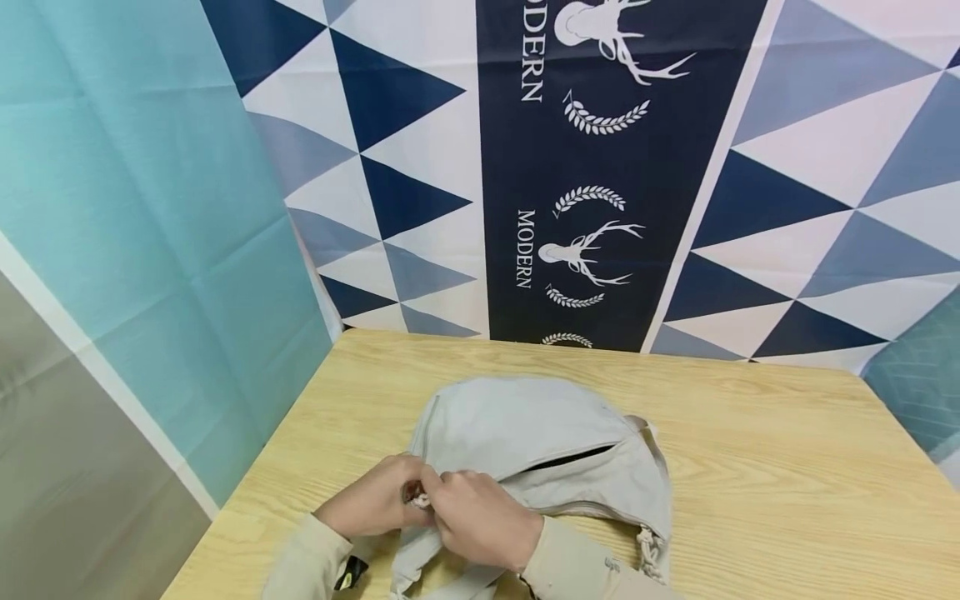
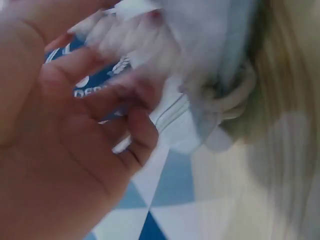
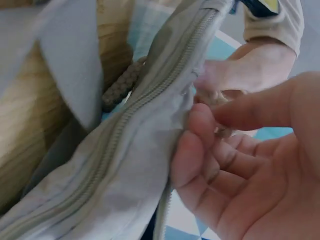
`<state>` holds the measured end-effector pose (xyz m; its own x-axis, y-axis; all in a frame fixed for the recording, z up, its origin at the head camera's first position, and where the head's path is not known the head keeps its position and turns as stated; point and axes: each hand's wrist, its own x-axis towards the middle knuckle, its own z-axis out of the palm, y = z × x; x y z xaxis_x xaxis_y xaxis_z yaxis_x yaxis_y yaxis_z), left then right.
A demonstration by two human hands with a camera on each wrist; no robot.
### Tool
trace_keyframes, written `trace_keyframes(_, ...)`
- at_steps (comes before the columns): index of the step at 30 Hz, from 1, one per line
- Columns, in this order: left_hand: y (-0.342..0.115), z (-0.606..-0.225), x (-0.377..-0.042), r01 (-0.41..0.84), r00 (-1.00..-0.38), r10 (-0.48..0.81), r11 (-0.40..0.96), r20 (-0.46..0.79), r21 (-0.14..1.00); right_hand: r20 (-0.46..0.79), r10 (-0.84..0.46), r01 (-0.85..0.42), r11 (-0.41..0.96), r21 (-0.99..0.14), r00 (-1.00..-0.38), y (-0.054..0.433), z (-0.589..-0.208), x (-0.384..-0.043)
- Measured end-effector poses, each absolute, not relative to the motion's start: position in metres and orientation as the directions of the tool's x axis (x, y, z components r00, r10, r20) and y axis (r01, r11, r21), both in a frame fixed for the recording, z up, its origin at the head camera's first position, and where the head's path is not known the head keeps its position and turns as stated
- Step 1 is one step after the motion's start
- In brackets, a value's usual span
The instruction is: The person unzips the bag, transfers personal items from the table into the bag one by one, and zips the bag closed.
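Note:
A light grey fabric sling bag [image 1: 517,421] lies on the wooden table, with a dark gap along one zipper [image 1: 573,457]. At its left end my left hand [image 1: 382,497] grips a pale braided cord [image 1: 421,501], fingers curled. Right beside it, my right hand [image 1: 483,517] pinches at the same cord between thumb and forefinger, its other fingers against the bag's side. The right wrist view shows a long closed zipper [image 3: 117,125] close to those fingers. In the left wrist view the cord [image 2: 130,42] is blurred by the fingertips.
The bag's strap [image 1: 468,581] trails toward the near table edge. A knotted cord [image 1: 649,550] hangs at the bag's right end. Behind the wooden table [image 1: 780,467] hangs a patterned curtain [image 1: 577,167], with a teal one [image 1: 150,208] to the left.

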<state>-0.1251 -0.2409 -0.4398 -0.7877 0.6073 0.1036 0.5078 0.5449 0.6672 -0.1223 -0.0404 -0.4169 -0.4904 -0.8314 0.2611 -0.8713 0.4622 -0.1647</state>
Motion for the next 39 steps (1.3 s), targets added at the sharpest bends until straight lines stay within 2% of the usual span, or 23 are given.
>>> trace_keyframes(5, -0.232, -0.441, -0.124, 0.545, -0.773, 0.611, 0.497, 0.174, 0.676, 0.301, -0.808, -0.862, 0.480, -0.160, -0.506, -0.029, -0.418, -0.126)
trace_keyframes(13, -0.231, -0.443, -0.126, 0.497, -0.780, 0.616, 0.505, 0.108, 0.706, 0.284, -0.790, -0.839, 0.521, -0.156, -0.544, -0.017, -0.418, -0.128)
trace_keyframes(23, -0.229, -0.440, -0.122, 0.518, -0.779, 0.617, 0.539, 0.107, 0.664, 0.298, -0.757, -0.812, 0.557, -0.174, -0.582, 0.000, -0.416, -0.132)
trace_keyframes(31, -0.229, -0.438, -0.123, 0.503, -0.775, 0.624, 0.509, 0.104, 0.699, 0.381, -0.744, -0.831, 0.535, -0.152, -0.548, 0.014, -0.415, -0.140)
trace_keyframes(36, -0.226, -0.437, -0.121, 0.509, -0.786, 0.610, 0.548, 0.100, 0.664, 0.414, -0.746, -0.849, 0.504, -0.161, -0.522, 0.022, -0.414, -0.144)
trace_keyframes(39, -0.224, -0.438, -0.119, 0.519, -0.792, 0.604, 0.582, 0.095, 0.626, 0.400, -0.742, -0.840, 0.511, -0.183, -0.538, 0.028, -0.414, -0.144)
